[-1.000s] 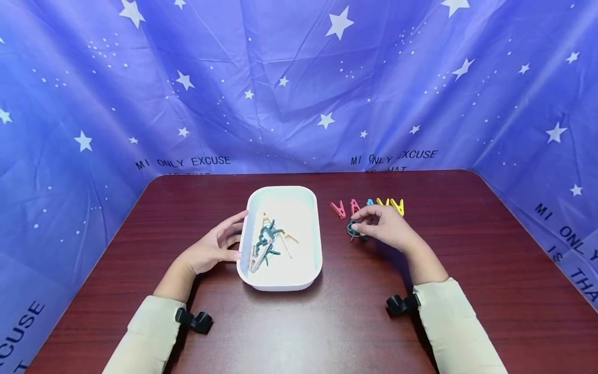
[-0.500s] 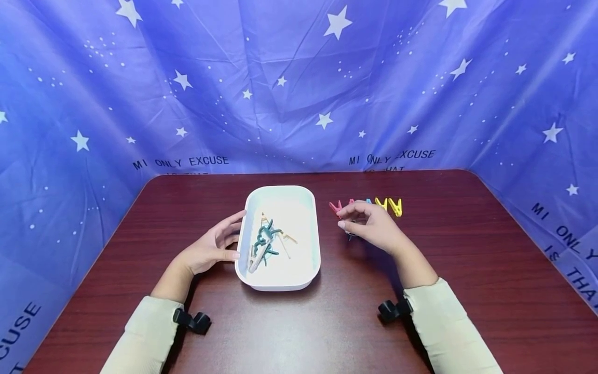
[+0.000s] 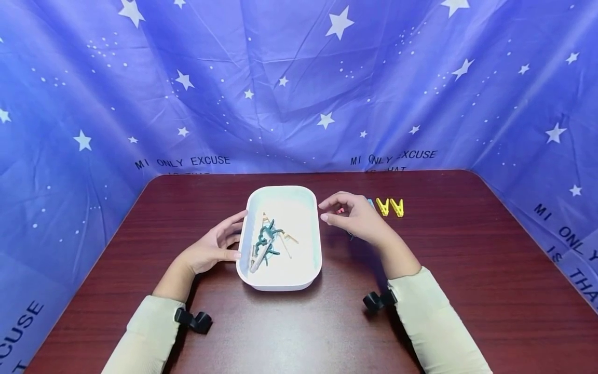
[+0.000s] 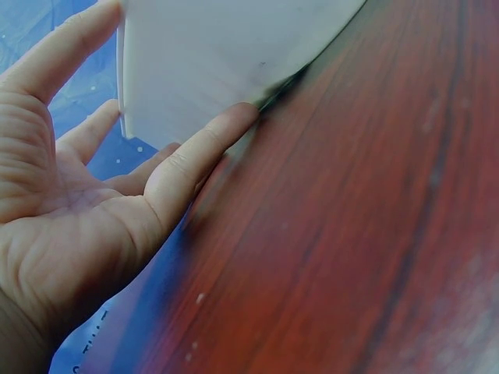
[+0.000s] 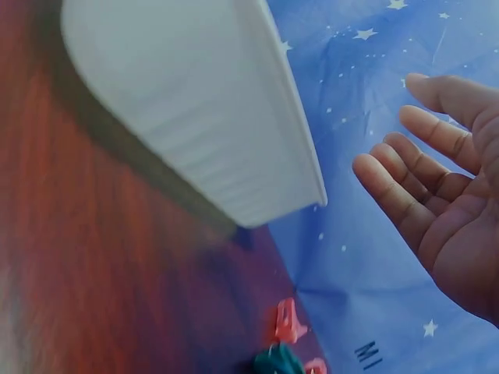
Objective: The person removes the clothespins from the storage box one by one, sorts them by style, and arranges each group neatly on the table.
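Observation:
A white plastic tray [image 3: 280, 286] stands on the table, holding several dark green clips [image 3: 268, 234], a pale wooden clothespin [image 3: 261, 255] and thin tan pieces [image 3: 286, 243]. My left hand [image 3: 210, 250] rests against the tray's left side, fingers spread, thumb and fingertips at its rim; the left wrist view shows the thumb along the wall [image 4: 210, 86]. Just off the tray's right rim is my right hand [image 3: 355, 217], its fingers relaxed and nothing between them. Below it, a red clip [image 5: 287, 321] and a green clip [image 5: 278, 361] lie on the table, partly hidden in the head view.
Two yellow clothespins [image 3: 390, 207] lie to the right of my right hand, with a blue one [image 3: 370, 202] partly covered beside them. A blue star-printed curtain [image 3: 299, 93] hangs behind the dark red wooden table [image 3: 299, 332].
My right hand has moved left from over the green clip to the tray's right rim, now covering most of the red clothespins. The left hand and tray have stayed in place.

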Demonstrator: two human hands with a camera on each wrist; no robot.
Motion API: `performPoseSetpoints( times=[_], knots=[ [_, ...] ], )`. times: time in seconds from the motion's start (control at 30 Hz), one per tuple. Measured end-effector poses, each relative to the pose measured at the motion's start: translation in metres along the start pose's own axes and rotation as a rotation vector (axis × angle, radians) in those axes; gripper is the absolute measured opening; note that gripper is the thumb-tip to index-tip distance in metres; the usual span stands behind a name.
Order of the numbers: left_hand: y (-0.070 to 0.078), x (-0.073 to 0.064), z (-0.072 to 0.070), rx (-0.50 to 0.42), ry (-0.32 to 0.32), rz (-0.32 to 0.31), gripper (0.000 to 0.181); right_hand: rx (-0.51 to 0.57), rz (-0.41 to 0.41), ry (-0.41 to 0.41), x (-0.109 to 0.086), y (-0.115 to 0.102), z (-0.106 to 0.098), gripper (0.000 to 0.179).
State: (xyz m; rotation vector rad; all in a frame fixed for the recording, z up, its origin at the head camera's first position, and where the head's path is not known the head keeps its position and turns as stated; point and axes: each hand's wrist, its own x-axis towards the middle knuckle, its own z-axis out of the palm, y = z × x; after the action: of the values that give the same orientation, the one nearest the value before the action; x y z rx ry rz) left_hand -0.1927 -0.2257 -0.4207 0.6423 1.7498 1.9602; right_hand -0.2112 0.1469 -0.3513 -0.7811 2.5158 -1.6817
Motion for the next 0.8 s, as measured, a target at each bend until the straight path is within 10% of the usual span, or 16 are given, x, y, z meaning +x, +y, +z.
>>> performPoseSetpoints(
  times=[0.8],
  knots=[
    [0.003, 0.000, 0.002, -0.004, 0.016, -0.006, 0.101, 0.016, -0.057, -0.088, 0.057, -0.042, 0.024, 0.021]
  ],
)
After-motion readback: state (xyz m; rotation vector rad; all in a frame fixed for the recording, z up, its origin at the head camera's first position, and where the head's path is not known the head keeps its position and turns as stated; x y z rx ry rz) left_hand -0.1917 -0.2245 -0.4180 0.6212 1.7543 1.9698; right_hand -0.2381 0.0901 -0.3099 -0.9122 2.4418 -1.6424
